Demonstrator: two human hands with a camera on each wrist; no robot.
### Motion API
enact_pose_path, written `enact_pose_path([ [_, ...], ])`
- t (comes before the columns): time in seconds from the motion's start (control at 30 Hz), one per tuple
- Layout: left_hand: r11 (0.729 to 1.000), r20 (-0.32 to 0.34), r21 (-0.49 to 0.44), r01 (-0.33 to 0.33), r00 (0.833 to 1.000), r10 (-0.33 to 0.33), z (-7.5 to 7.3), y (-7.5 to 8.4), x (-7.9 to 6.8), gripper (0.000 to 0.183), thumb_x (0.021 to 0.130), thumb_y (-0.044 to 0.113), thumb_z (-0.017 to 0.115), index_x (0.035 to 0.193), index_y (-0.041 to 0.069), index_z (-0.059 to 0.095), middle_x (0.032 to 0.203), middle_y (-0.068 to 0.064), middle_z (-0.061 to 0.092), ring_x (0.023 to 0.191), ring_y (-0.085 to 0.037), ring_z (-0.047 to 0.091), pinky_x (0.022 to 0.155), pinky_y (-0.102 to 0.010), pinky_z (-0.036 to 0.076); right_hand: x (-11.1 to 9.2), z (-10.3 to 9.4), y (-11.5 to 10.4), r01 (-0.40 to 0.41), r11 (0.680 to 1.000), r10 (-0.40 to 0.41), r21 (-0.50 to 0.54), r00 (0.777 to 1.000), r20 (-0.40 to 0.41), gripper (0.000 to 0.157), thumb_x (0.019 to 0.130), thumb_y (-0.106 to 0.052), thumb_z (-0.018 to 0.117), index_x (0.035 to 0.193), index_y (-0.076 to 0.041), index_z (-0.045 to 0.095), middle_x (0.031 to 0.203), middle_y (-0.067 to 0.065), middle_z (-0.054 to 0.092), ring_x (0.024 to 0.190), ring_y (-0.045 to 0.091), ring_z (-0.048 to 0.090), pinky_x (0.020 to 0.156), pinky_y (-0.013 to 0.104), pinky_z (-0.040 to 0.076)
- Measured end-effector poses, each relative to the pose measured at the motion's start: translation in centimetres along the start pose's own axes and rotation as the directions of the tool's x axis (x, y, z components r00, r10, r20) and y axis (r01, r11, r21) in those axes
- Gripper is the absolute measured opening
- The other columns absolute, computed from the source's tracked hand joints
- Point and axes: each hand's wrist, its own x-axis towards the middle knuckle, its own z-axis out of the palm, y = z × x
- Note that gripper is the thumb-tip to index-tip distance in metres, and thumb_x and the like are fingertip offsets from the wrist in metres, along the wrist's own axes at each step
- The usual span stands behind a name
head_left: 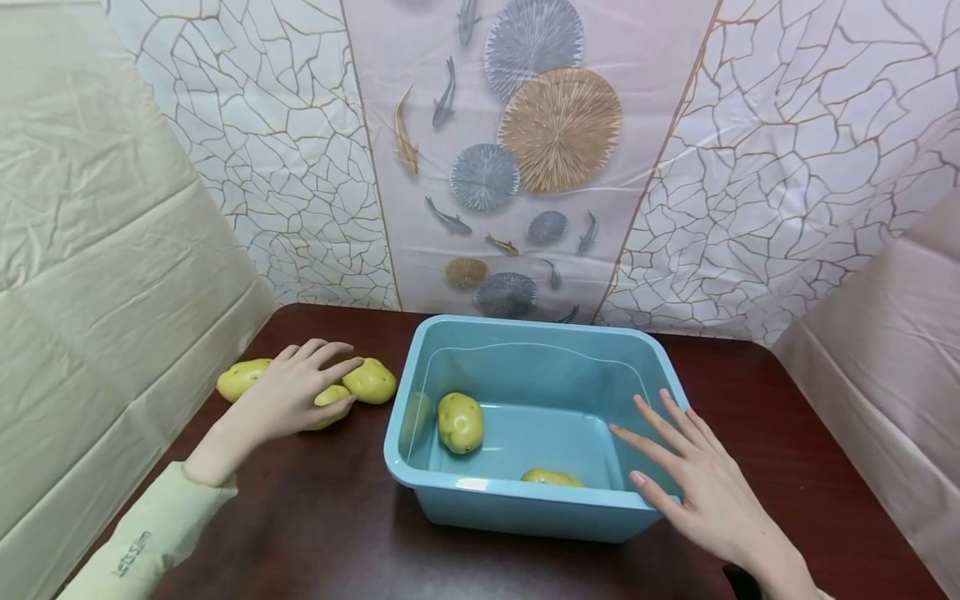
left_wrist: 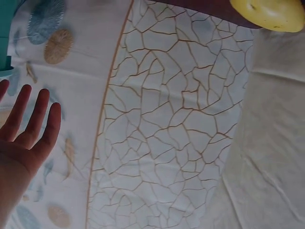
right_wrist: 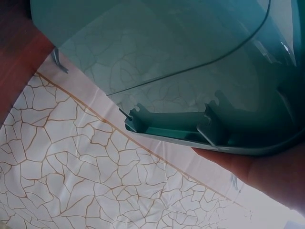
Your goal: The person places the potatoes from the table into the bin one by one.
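Observation:
My left hand (head_left: 298, 390) hovers over the yellow potatoes left of the tub, its fingers loosely bent and apart. Partly under it lies one potato (head_left: 330, 407); another potato (head_left: 371, 381) sits just beyond its fingertips, and a third potato (head_left: 243, 379) is behind the wrist. Nothing is gripped in the left wrist view, where the left hand (left_wrist: 24, 133) shows spread fingers. The right hand (head_left: 693, 483), fingers spread, lies over the right rim of the blue plastic tub (head_left: 517, 492). Inside the tub are a potato (head_left: 461, 423) at the left and another potato (head_left: 552, 477), partly hidden by the near wall.
The dark red-brown table (head_left: 322, 517) carries everything. Behind it hangs a patterned cloth (head_left: 300, 150) with fish and round shapes. Plain cloth walls (head_left: 97, 250) close in the left and right sides. The tub's outer wall (right_wrist: 157, 57) fills much of the right wrist view.

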Motion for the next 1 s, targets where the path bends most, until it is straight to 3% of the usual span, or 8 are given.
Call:
enact_pose_path([
  [0.37,1.0,0.021,0.008,0.005,1.0,-0.005,1.6,-1.7,-0.5,0.046,0.072,0.034,0.066,0.112,0.011,0.061,0.112,-0.011,0.056,0.101,-0.028,0.05,0.07,-0.043,0.042,0.0,0.1,0.0,-0.004,1.0,0.004,-0.001,1.0,0.0,0.046,0.081,-0.032,0.06,0.126,-0.028,0.05,0.145,0.004,0.031,0.139,0.025,0.01,0.113,0.031,-0.003],
  [0.57,1.0,0.024,-0.002,0.019,1.0,-0.019,2.3,-2.7,-0.8,0.047,0.072,0.033,0.066,0.113,0.011,0.059,0.112,-0.012,0.056,0.101,-0.029,0.049,0.071,-0.044,0.042,0.0,0.0,0.0,-0.008,1.0,0.008,-0.003,1.0,0.007,0.048,0.081,-0.033,0.06,0.128,-0.033,0.047,0.145,0.003,0.03,0.139,0.025,0.01,0.112,0.031,-0.003],
  [1.0,0.998,0.056,-0.017,0.062,0.997,-0.061,3.9,-3.6,-1.5,0.045,0.074,0.036,0.065,0.11,0.009,0.061,0.109,-0.012,0.057,0.098,-0.03,0.051,0.071,-0.045,0.042,0.0,-0.1,0.0,-0.019,1.0,0.019,0.004,1.0,0.012,0.048,0.081,-0.033,0.06,0.127,-0.029,0.049,0.145,0.004,0.03,0.139,0.024,0.01,0.113,0.032,-0.003],
])
